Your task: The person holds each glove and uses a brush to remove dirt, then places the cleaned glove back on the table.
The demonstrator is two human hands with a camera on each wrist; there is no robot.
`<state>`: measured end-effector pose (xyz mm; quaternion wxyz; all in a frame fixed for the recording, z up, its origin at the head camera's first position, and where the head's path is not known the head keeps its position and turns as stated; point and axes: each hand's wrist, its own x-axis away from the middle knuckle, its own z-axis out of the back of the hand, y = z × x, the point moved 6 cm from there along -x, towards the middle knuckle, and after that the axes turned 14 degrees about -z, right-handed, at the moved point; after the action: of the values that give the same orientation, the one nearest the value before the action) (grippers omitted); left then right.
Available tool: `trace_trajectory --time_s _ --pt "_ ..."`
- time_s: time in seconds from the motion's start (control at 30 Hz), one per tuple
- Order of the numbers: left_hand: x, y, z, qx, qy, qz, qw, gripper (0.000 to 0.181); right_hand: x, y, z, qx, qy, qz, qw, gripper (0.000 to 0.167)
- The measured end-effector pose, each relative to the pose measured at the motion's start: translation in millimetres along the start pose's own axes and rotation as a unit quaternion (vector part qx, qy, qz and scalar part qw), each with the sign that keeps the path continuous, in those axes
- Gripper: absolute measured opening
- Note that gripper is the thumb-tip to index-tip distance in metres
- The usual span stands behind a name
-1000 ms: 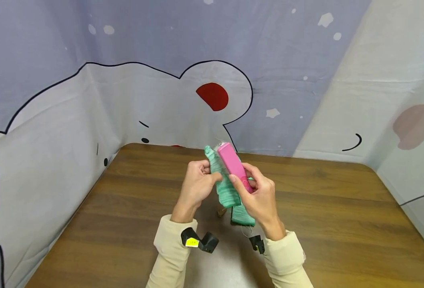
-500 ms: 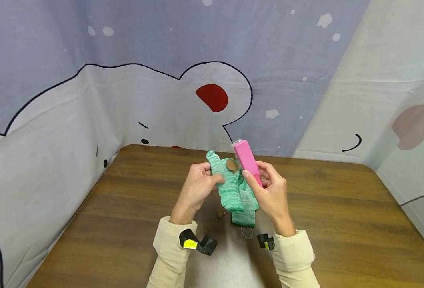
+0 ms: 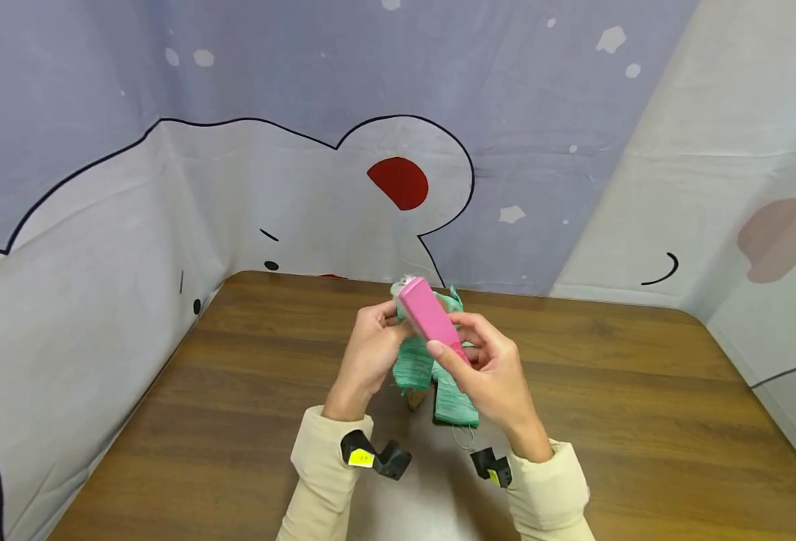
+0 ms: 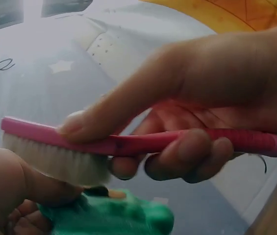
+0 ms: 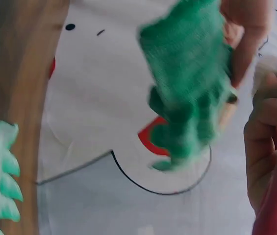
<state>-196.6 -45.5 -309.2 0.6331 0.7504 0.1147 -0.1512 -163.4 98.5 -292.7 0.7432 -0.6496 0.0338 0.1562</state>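
The right wrist view is dim, the green glove (image 5: 185, 73) seemingly blurred.

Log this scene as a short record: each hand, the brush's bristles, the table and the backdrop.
left hand: holds a green glove
right hand: grips a pink brush
bristles: pale, facing down toward the held glove; contact unclear
table: wooden, with a second green glove lying below the hands
backdrop: printed cloth, white and grey-blue with red shapes
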Motion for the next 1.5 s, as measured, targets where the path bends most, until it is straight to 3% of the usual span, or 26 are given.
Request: trace_trajectory --time_s 0.1,0.23,0.3,0.4,0.5,0.6,0.73,0.93,1.1,1.3,1.4,1.5 --pt "-1.2 4.1 3.5 -0.048 0.029 -0.038 0.9977 0.019 -0.4 3.9 -8.1 0.003 -0.026 -0.009 0.9996 0.031" --pt "-2.3 5.0 6.8 -0.032 0.052 -0.058 0.9964 0.019 -2.7 9.8 -10.7 0.001 -0.026 -0.009 0.9996 0.031" --pt "-2.6 4.9 6.5 -0.002 0.047 -0.059 0.9971 0.018 -4.7 11.9 -8.0 0.014 0.0 -0.008 0.9999 0.03" --pt "-1.7 6.2 4.5 0.013 0.026 -0.067 0.9974 0.017 -7.0 11.7 -1.4 0.048 0.07 0.002 0.9964 0.029" --pt "-0.8 7.3 1.5 -0.024 -0.012 -0.084 0.9961 0.013 -5.6 2.6 3.4 0.082 0.142 0.02 0.9862 0.029" --pt "0.1 10.4 -1.1 -0.072 -0.045 -0.106 0.9908 0.014 -1.9 -10.1 4.3 0.106 0.173 0.038 0.9785 0.028" --pt "0.9 20.4 -2.3 -0.103 -0.07 -0.118 0.9851 0.019 -0.5 -18.6 4.0 0.118 0.173 0.037 0.9772 0.028" --pt "5.6 41.4 -5.1 -0.117 -0.107 -0.108 0.9814 0.011 -4.3 -10.4 11.0 0.08 0.164 -0.016 0.983 0.028" --pt "3.2 27.7 -1.7 -0.105 -0.127 -0.11 0.9802 0.014 -7.2 -3.7 15.6 0.034 0.154 -0.06 0.9856 0.026" --pt "0.4 10.9 4.8 -0.106 -0.134 -0.103 0.9799 0.013 -8.9 1.0 21.0 0.021 0.155 -0.104 0.9822 0.027" --pt "-0.2 7.8 7.5 -0.07 -0.116 -0.091 0.9866 0.014 -10.0 4.2 27.7 0.017 0.154 -0.114 0.9813 0.027" --pt "-1.3 2.4 9.7 -0.018 -0.074 -0.064 0.9951 0.015 -11.0 10.3 35.0 0.002 0.146 -0.112 0.9829 0.028"
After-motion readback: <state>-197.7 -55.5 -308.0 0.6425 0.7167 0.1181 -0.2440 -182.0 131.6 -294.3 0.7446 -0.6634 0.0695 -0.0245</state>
